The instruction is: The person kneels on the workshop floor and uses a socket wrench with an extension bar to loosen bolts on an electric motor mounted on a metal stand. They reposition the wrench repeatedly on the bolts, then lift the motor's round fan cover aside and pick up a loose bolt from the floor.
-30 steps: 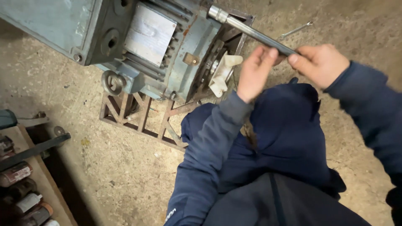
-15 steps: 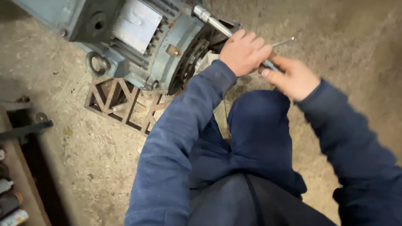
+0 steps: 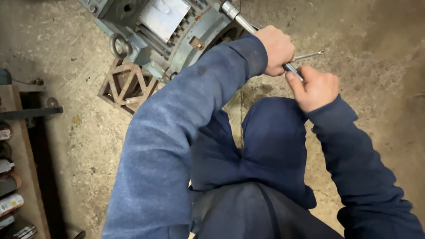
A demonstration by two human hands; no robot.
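Since a second ago, the left hand (image 3: 278, 48) has been closed, above the right hand (image 3: 315, 87), around the ratchet handle (image 3: 242, 21) at the electric motor (image 3: 164, 31), toward twelve o'clock, adding leverage.

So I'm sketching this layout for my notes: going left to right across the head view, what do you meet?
Wooden shelf with cans → metal lattice stand → blue-grey electric motor → left hand on the ratchet handle → right hand → bare concrete floor.
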